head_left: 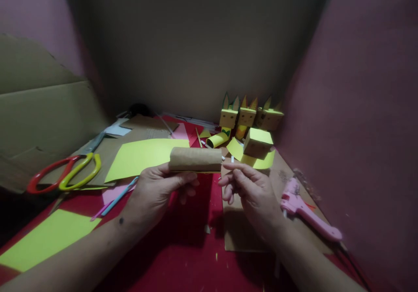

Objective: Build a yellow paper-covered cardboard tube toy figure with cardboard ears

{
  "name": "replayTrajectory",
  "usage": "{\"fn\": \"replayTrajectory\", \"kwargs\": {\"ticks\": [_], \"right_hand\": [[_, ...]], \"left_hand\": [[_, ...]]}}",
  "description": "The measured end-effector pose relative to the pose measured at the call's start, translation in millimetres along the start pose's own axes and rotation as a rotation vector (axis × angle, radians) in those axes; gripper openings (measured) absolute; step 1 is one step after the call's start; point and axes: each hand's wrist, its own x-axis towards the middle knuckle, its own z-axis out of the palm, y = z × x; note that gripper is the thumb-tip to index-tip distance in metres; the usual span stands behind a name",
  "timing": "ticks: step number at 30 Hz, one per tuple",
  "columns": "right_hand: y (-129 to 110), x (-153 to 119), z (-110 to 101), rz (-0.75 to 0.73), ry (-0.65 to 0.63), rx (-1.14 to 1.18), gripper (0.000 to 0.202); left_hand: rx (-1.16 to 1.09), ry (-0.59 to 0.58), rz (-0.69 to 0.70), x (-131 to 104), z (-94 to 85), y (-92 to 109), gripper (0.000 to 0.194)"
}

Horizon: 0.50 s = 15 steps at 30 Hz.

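Observation:
A brown cardboard tube (196, 159) lies level across the middle, its left end held between the thumb and fingers of my left hand (163, 187). At the tube's right end is my right hand (248, 187), thumb and forefinger brought close together near the rim; whether something small is between them cannot be made out. Behind the tube on the left lies a large yellow sheet (133, 157). A cardboard box with a yellow top (257, 143) stands beyond my right hand.
Large scissors (70, 174) lie at the left, a yellow paper (48, 239) nearer. A pink glue gun (307, 211) with its cord is at the right. Box-headed figures with pointed ears (247, 117) stand at the back, beside a yellow tube (218, 139). Walls flank the red table (176, 248).

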Motion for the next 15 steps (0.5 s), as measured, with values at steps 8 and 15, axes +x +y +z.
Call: {"fn": "replayTrajectory", "kwargs": {"ticks": [8, 15], "right_hand": [[-1.3, -1.2, 2.8, 0.024, -0.003, 0.101, 0.016], [4.2, 1.2, 0.3, 0.104, 0.004, 0.125, 0.011]], "left_hand": [[-0.019, 0.074, 0.059, -3.6, 2.9, 3.2, 0.011], [-0.017, 0.086, 0.069, 3.7, 2.0, 11.8, 0.010]]}}
